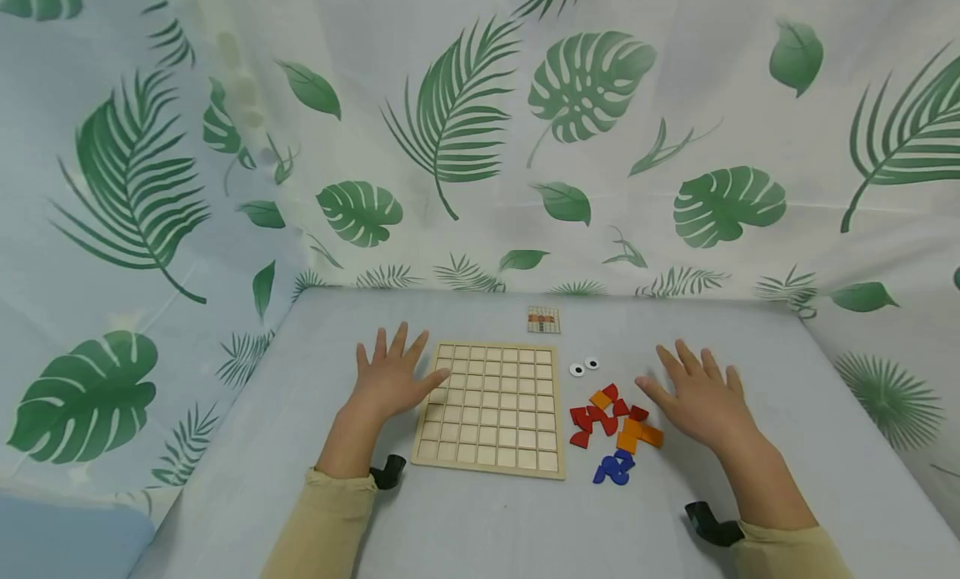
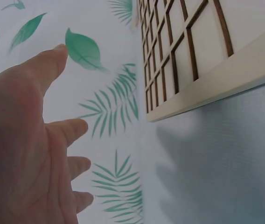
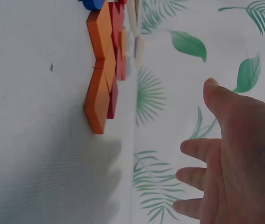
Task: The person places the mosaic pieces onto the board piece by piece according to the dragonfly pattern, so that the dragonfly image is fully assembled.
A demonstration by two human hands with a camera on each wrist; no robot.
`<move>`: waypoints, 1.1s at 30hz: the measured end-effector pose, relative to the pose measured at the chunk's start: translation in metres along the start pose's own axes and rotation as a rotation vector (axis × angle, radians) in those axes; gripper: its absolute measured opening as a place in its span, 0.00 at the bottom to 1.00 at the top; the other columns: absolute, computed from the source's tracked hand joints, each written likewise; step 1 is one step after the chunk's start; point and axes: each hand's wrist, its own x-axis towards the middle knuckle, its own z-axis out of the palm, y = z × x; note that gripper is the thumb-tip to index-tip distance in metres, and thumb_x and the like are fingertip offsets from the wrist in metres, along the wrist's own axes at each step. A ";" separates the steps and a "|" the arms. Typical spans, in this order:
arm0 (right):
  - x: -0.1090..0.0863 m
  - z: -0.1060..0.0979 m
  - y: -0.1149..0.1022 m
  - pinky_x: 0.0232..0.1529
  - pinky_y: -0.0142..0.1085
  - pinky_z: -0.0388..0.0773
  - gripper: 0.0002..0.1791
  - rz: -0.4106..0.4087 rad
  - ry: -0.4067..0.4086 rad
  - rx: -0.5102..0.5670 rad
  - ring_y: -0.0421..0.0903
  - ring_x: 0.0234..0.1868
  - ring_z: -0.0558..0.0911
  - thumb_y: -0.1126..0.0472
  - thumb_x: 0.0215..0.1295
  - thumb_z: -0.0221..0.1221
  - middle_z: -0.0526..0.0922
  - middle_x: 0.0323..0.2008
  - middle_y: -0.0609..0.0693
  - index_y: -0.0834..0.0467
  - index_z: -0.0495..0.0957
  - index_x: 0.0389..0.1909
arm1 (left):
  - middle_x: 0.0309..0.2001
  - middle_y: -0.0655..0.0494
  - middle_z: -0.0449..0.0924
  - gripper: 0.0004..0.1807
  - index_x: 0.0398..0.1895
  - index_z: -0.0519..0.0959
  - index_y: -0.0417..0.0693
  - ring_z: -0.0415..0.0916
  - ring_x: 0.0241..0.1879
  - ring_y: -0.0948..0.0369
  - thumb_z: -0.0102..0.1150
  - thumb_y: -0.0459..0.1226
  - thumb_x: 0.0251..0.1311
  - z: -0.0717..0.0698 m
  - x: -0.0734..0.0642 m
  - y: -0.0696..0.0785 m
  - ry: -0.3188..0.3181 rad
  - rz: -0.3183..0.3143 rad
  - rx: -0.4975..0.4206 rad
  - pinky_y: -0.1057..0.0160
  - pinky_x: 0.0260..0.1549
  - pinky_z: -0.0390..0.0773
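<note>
A wooden grid board (image 1: 495, 412) with square cells lies on the table. My left hand (image 1: 386, 383) is spread above the table at the board's left side, its thumb over the board's edge in the head view; it holds nothing. To the right of the board lie red pieces (image 1: 581, 421), orange square pieces (image 1: 628, 436) and blue curved pieces (image 1: 613, 469), in a loose group. My right hand (image 1: 705, 400) hovers just right of these pieces, fingers spread, with nothing in it. The right wrist view shows orange pieces (image 3: 100, 93) apart from the fingers.
Two round eye pieces (image 1: 584, 366) lie above the coloured pieces. Behind the board is a small picture card (image 1: 543, 319) with a grid pattern. A leaf-print curtain (image 1: 480, 146) stands along the back and sides of the white table (image 1: 480, 529).
</note>
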 end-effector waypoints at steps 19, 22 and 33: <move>0.043 0.006 0.027 0.59 0.61 0.76 0.27 -0.120 -0.137 0.359 0.62 0.61 0.74 0.41 0.72 0.53 0.78 0.62 0.59 0.53 0.76 0.63 | 0.81 0.52 0.41 0.40 0.79 0.53 0.57 0.31 0.80 0.46 0.50 0.59 0.69 0.050 0.018 -0.029 -0.161 0.236 -0.419 0.43 0.78 0.33; 0.058 0.008 0.031 0.60 0.58 0.77 0.25 -0.123 -0.182 0.419 0.60 0.62 0.73 0.42 0.71 0.55 0.78 0.61 0.57 0.50 0.76 0.62 | 0.81 0.51 0.42 0.40 0.78 0.56 0.56 0.31 0.80 0.45 0.53 0.59 0.67 0.053 0.018 -0.030 -0.161 0.254 -0.381 0.42 0.78 0.33; 0.101 0.020 0.019 0.60 0.48 0.78 0.22 -0.126 -0.280 0.489 0.51 0.59 0.75 0.45 0.67 0.61 0.79 0.61 0.49 0.43 0.78 0.60 | 0.80 0.48 0.45 0.40 0.76 0.61 0.53 0.37 0.79 0.42 0.59 0.56 0.64 0.058 0.018 -0.026 -0.090 0.317 -0.295 0.40 0.77 0.39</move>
